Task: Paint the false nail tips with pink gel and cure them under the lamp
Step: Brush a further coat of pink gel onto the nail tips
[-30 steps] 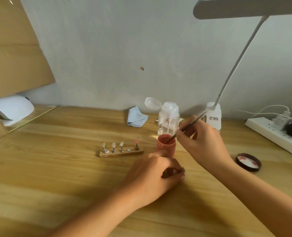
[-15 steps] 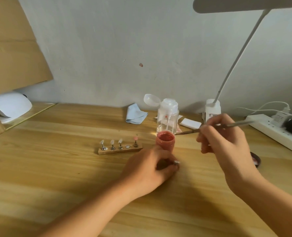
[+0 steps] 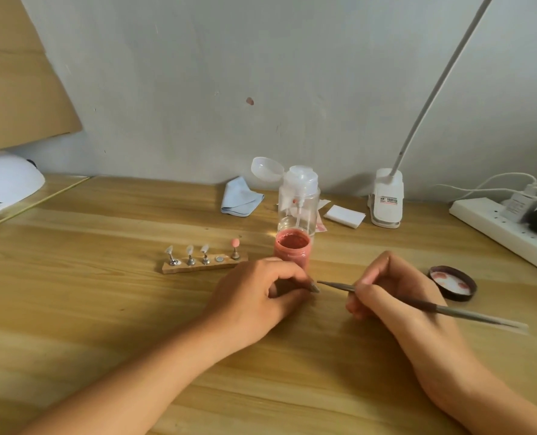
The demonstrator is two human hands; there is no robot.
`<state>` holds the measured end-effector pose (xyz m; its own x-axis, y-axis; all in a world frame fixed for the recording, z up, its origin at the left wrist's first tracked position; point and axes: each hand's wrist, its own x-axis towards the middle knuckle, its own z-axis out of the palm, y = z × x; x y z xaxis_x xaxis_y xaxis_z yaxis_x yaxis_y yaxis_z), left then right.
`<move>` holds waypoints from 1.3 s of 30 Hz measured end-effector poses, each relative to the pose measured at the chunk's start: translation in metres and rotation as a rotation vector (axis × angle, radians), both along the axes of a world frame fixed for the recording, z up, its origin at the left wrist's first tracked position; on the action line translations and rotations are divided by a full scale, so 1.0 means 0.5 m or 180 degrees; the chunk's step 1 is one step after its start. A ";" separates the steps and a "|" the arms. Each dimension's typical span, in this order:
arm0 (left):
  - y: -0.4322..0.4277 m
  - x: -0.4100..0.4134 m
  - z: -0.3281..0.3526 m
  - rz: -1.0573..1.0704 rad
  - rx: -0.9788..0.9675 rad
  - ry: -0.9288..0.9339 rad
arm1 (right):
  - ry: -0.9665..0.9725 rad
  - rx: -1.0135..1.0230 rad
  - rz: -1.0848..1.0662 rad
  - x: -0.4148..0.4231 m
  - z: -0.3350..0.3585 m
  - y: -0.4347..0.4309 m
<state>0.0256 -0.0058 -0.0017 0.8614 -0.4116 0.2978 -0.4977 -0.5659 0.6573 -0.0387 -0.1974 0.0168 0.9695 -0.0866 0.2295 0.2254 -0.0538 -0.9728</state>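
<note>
Pink gel jar (image 3: pixel 292 251) left behind: brush (image 3: pixel 417 304) lifted out and brought down to the nail tip (image 3: pixel 314 287) pinched in left hand (image 3: pixel 260 296), low over the worktop (image 3: pixel 103 309). Right hand (image 3: pixel 395 296) curled round brush like a pen. Probably about to start painting; three bare tips (image 3: pixel 189 248) waiting on the stand (image 3: pixel 198 267). Lamp clamp label (image 3: pixel 388 200) too small to read.
</note>
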 end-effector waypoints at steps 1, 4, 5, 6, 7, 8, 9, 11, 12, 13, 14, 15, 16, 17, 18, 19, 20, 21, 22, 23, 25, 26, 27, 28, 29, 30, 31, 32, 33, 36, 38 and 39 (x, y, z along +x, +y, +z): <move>0.000 0.001 0.000 -0.0003 -0.0020 0.0017 | -0.0003 -0.0052 0.0009 -0.001 0.000 0.000; -0.001 0.002 0.000 -0.0017 -0.0063 0.0063 | 0.0020 -0.0124 0.0026 0.000 -0.002 0.000; -0.002 0.001 0.000 -0.0022 -0.0059 0.0062 | 0.0028 -0.0167 0.0041 0.001 -0.002 0.001; -0.002 0.001 0.001 -0.0033 -0.0059 0.0058 | 0.0028 -0.0222 0.0055 0.001 -0.002 0.002; -0.002 0.000 0.001 -0.0043 -0.0067 0.0065 | 0.0028 -0.0285 0.0069 0.002 -0.002 0.003; -0.002 0.001 0.001 -0.0049 -0.0086 0.0076 | 0.0021 -0.0344 0.0069 0.002 -0.003 0.005; -0.001 0.001 0.000 -0.0051 -0.0110 0.0090 | 0.0006 -0.0369 0.0051 0.002 -0.003 0.005; 0.000 0.003 -0.001 -0.0030 -0.0159 0.0121 | -0.0019 -0.0302 -0.0031 0.001 -0.002 0.007; 0.001 0.003 -0.002 -0.0021 -0.0172 0.0143 | -0.0011 -0.0302 -0.0065 0.000 -0.001 0.007; 0.001 0.003 -0.002 -0.0019 -0.0180 0.0163 | 0.0002 -0.0348 -0.0076 0.000 0.000 0.007; 0.001 0.003 -0.003 -0.0026 -0.0182 0.0179 | 0.0007 -0.0402 -0.0074 0.000 0.001 0.008; 0.001 0.002 -0.003 -0.0034 -0.0188 0.0193 | 0.0002 -0.0434 -0.0070 -0.001 0.001 0.008; 0.002 0.001 -0.003 -0.0035 -0.0198 0.0204 | -0.0010 -0.0440 -0.0079 -0.001 0.000 0.008; 0.002 0.001 -0.003 -0.0028 -0.0209 0.0206 | -0.0023 -0.0428 -0.0096 -0.002 0.000 0.008; 0.002 0.000 -0.003 -0.0020 -0.0220 0.0201 | -0.0038 -0.0393 -0.0119 -0.001 -0.001 0.006; 0.002 -0.001 -0.002 -0.0022 -0.0230 0.0187 | -0.0054 -0.0325 -0.0147 -0.001 -0.002 0.004; 0.001 -0.003 -0.002 -0.0033 -0.0255 0.0168 | -0.0066 -0.0221 -0.0188 0.001 -0.003 0.002; 0.001 -0.006 -0.001 -0.0049 -0.0308 0.0143 | -0.0073 -0.0099 -0.0241 0.002 -0.005 -0.001; 0.000 -0.008 -0.001 -0.0065 -0.0399 0.0113 | -0.0094 0.0013 -0.0301 0.003 -0.006 -0.003; 0.000 -0.010 0.000 -0.0076 -0.0511 0.0075 | -0.0147 0.0098 -0.0366 0.004 -0.008 -0.007; 0.001 -0.015 0.003 -0.0020 -0.0774 -0.0091 | -0.0315 0.0137 -0.0482 0.006 -0.012 -0.010; 0.003 -0.016 0.004 0.0068 -0.0937 -0.0219 | -0.0400 0.0083 -0.0530 0.006 -0.014 -0.009; 0.005 -0.015 0.005 0.0184 -0.1116 -0.0323 | -0.0474 0.0010 -0.0584 0.006 -0.014 -0.008; 0.008 -0.014 0.006 0.0303 -0.1278 -0.0365 | -0.0524 -0.0060 -0.0644 0.007 -0.015 -0.006; 0.011 -0.012 0.005 0.0397 -0.1384 -0.0349 | -0.0549 -0.0107 -0.0692 0.007 -0.016 -0.005; 0.012 -0.010 0.005 0.0461 -0.1421 -0.0279 | -0.0551 -0.0127 -0.0710 0.007 -0.015 -0.005; 0.012 -0.009 0.004 0.0495 -0.1403 -0.0155 | -0.0521 -0.0147 -0.0683 0.007 -0.015 -0.004; 0.011 -0.008 0.003 0.0486 -0.1348 -0.0009 | -0.0480 -0.0187 -0.0637 0.008 -0.014 -0.003; 0.009 -0.008 0.002 0.0423 -0.1262 0.0125 | -0.0446 -0.0229 -0.0593 0.008 -0.014 -0.003; 0.000 -0.007 0.002 -0.0023 -0.1105 0.0369 | -0.0542 -0.0280 -0.0576 0.007 -0.015 0.000; -0.002 -0.006 0.003 -0.0158 -0.1007 0.0346 | -0.0696 -0.0303 -0.0495 0.002 -0.014 0.003; -0.003 -0.007 0.002 -0.0136 -0.0879 0.0272 | -0.0735 -0.0274 -0.0432 0.000 -0.012 0.005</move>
<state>0.0223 -0.0071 -0.0006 0.8718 -0.3614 0.3307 -0.4533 -0.3394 0.8242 -0.0388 -0.1950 0.0106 0.8716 -0.1826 0.4550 0.4256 -0.1788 -0.8870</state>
